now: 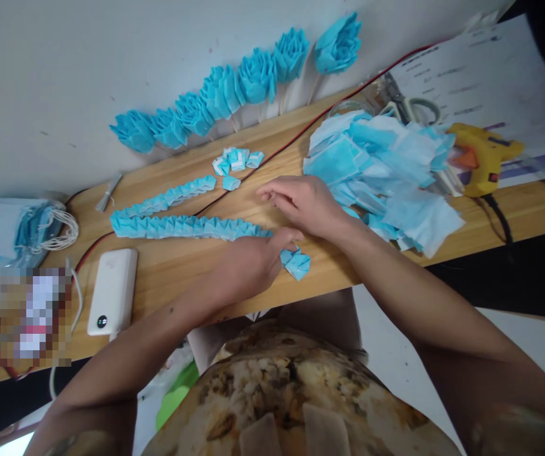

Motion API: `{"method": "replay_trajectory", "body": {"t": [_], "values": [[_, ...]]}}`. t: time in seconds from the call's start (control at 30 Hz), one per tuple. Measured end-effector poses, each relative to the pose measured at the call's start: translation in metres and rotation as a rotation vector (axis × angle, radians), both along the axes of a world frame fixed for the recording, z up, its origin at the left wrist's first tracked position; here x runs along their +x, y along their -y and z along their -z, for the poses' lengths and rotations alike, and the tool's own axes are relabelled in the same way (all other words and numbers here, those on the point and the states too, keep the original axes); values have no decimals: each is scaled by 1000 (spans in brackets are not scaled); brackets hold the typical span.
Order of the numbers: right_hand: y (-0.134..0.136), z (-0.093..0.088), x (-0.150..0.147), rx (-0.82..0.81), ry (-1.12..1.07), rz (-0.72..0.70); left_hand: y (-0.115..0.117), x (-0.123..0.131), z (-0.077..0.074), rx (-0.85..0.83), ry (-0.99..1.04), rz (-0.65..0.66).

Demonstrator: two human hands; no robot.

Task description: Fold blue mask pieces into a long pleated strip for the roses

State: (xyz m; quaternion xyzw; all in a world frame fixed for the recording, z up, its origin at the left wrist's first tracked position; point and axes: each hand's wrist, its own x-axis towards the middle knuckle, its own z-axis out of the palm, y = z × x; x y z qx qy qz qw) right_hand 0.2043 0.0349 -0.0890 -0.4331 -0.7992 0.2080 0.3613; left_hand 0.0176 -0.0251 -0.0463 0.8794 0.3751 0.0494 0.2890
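A zigzag chain of folded blue pieces lies across the wooden table and doubles back at its left end. My left hand is closed around the chain's right end, thumb on top. Past that hand, near the table's front edge, a few folded blue pieces stick out; whether they are joined to the chain is hidden. My right hand hovers just beyond the left one, its fingers bent and apart, with nothing visible in them. Nearest its fingertips is a small folded piece, with a little group of similar pieces behind.
Blue fabric flowers on sticks lean along the wall. To the right lie a pile of blue and white sheets, scissors and a yellow glue gun. A white power bank and a red-black cable are on the table.
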Motion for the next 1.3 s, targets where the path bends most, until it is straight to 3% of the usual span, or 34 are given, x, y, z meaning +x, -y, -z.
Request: {"method": "replay_trajectory", "body": {"t": [0.13, 0.23, 0.33, 0.43, 0.53, 0.67, 0.83, 0.9, 1.0, 1.07, 1.13, 1.2, 1.3], "values": [[-1, 1, 0, -10, 4, 12, 5, 0, 3, 29, 65, -3], [0, -1, 1, -7, 9, 4, 16, 1, 5, 28, 108, 74], [3, -5, 3, 15, 6, -2, 30, 0, 3, -30, 140, 170], [3, -6, 5, 13, 38, 15, 42, -11, -2, -135, 303, 138], [0, -1, 5, -8, 58, 18, 57, -35, -4, -257, 486, -2], [0, 2, 2, -86, 85, -9, 78, -73, 5, -350, 597, -324], [-5, -22, -22, -168, 179, -138, 85, -107, 21, -211, 680, -665], [-14, -33, -40, -185, 239, -188, 83, -117, 25, -61, 655, -741], [-33, -44, -74, -139, 319, -275, 84, -136, 28, 277, 539, -745], [-48, -49, -100, -103, 362, -309, 87, -154, 28, 540, 385, -781], [-60, -51, -126, -100, 408, -322, 93, -174, 28, 690, 173, -903], [-69, -52, -151, -109, 451, -334, 98, -194, 30, 677, -40, -1035], [-78, -50, -186, -104, 511, -336, 105, -213, 36, 535, -218, -1082]]}}
